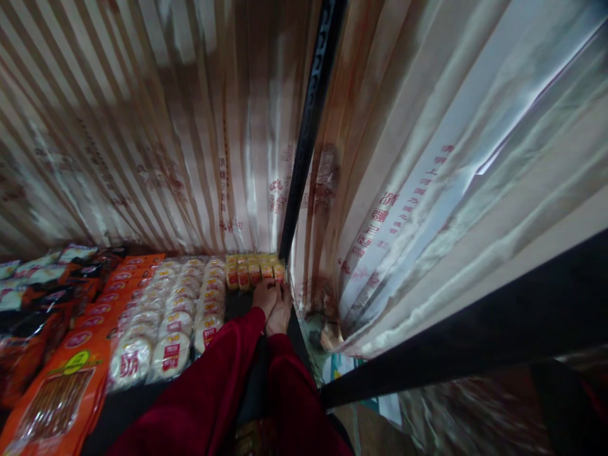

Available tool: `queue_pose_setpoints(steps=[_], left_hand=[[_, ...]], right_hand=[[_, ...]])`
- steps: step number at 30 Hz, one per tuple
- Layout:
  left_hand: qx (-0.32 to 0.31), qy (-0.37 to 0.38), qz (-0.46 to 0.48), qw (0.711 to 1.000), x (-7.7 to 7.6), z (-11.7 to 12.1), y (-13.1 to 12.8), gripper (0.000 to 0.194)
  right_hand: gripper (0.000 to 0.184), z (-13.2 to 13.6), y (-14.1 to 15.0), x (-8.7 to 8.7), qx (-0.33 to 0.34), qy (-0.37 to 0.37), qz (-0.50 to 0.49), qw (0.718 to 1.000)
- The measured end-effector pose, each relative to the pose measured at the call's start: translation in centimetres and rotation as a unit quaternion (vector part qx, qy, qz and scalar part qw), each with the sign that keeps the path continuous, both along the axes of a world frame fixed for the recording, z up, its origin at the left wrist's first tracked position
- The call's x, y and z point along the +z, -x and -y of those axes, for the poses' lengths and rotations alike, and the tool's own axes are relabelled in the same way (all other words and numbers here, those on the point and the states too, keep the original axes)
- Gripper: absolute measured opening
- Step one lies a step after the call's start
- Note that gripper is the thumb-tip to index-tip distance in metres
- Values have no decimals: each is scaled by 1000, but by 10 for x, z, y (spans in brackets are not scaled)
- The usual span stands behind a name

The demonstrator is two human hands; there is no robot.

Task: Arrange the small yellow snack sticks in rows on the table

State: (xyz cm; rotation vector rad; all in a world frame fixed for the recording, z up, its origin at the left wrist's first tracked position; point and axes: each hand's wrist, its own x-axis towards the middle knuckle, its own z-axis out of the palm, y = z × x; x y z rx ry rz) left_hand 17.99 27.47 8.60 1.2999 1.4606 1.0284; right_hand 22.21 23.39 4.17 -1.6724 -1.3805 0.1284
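My left hand (265, 299) and my right hand (280, 309) are close together, touching, at the right end of a dark shelf (237, 306). Both have their fingers curled inward at the front of the small yellow packets (255, 272) with red labels. Whatever lies between the fingertips is hidden and blurred. The packets stand in short rows against the back sheet, beside a dark upright post. To the left of my hands run rows of round, pale, clear-wrapped packages (171, 353) with red labels. Dark red sleeves cover both my forearms.
Orange flat packs (57, 392) and black-and-orange bags (33, 329) fill the shelf's left side. A black perforated post (311, 120) rises at the corner. Pleated, printed plastic sheeting (156, 145) hangs behind and to the right. A dark beam (456, 323) crosses at lower right.
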Motion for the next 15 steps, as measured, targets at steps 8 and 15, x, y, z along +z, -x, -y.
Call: queue_pose_setpoints(steps=[8, 15], left_hand=[[-4, -15, 5, 1000, -1, -2, 3, 27], [-4, -19, 9, 1000, 2, -3, 2, 24]], right_hand=[[53, 0, 2, 11, -11, 42, 6, 999], [52, -8, -1, -5, 16, 31, -3, 999]])
